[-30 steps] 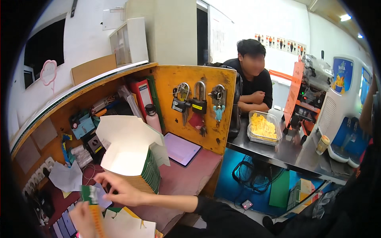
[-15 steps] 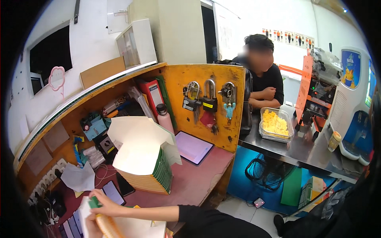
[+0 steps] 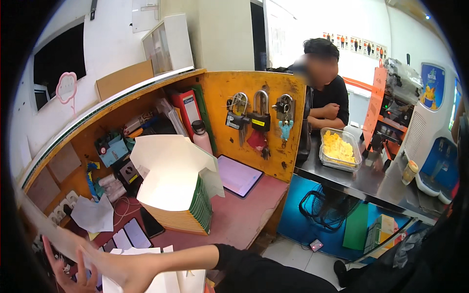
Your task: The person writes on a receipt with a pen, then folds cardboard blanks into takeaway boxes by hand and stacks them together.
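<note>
Left hand [image 3: 71, 279]: fingers spread apart. Right hand [image 3: 129, 271]: can't tell if its grip is closed, fingers blurred. Blurred pale sheet [image 3: 51, 232] runs up and left from right hand; contact unclear. White paperboard pieces [image 3: 168, 283] lie just right of that hand. Nested paperboard box stack [image 3: 168, 202] stands beyond it, smartphone [image 3: 137, 233] nearer, tablet [image 3: 239, 175] farther right.

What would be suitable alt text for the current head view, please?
A person's left hand and right hand, blurred, are close together near white card pieces; whether they hold anything is unclear. Beyond them, a stack of nested cartons and a tablet are on a reddish desk. Another person is near yellow food.
</note>
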Available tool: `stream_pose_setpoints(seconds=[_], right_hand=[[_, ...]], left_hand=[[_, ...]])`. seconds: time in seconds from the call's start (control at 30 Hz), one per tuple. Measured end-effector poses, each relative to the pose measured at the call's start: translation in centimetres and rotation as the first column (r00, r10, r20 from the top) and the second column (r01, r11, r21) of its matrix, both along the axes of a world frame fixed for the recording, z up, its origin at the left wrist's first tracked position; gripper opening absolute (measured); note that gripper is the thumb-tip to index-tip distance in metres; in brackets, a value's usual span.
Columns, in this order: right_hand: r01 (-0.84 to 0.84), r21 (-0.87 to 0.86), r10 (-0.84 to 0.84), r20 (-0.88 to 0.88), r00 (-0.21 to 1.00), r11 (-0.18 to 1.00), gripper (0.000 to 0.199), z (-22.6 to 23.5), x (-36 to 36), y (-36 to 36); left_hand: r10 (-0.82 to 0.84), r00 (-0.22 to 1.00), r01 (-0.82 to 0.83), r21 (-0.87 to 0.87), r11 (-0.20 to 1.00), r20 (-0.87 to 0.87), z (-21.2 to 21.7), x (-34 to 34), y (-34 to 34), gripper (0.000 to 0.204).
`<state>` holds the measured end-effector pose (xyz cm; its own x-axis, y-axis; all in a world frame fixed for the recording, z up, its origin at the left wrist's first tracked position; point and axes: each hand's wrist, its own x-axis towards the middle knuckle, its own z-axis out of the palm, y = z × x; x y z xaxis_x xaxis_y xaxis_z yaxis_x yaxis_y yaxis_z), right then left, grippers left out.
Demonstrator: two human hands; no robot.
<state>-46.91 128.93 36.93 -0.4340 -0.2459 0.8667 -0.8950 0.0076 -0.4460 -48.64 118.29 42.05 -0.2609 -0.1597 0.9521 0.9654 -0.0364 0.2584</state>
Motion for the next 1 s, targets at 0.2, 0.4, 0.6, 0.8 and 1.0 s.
stream_pose_setpoints(seconds=[0.2, 0.4, 0.6, 0.8, 1.0], right_hand=[[0.857, 0.218, -0.667, -0.549, 0.504, 0.468, 0.060, 0.0, 0.3, 2.8], [0.210, 0.338, -0.177, -0.127, 0.976, 0.918, 0.055, -0.2, 1.8, 2.0], [0.359, -0.270, -0.445, -0.417, 0.793, 0.893, 0.071, -3.0, 0.0, 2.4], [0.363, -0.165, -0.397, -0.284, 0.873, 0.917, 0.055, -0.9, 3.3, 5.2], [0.497, -0.134, -0.499, -0.453, 0.739, 0.857, 0.028, -1.3, 2.7, 4.6]], left_hand=[[-0.511, 0.670, 0.506, 0.173, 0.845, 0.538, -2.4, 0.0, 1.2, 0.030], [-0.543, 0.623, 0.537, 0.197, 0.820, 0.563, -2.7, -0.3, 0.6, 0.033], [-0.579, 0.554, 0.565, 0.241, 0.789, 0.598, -3.2, 0.0, 2.2, 0.035], [-0.589, 0.513, 0.563, 0.273, 0.780, 0.625, -3.5, -0.2, 2.2, 0.037], [-0.610, 0.489, 0.546, 0.327, 0.772, 0.623, -3.8, 0.2, 1.9, 0.039]])
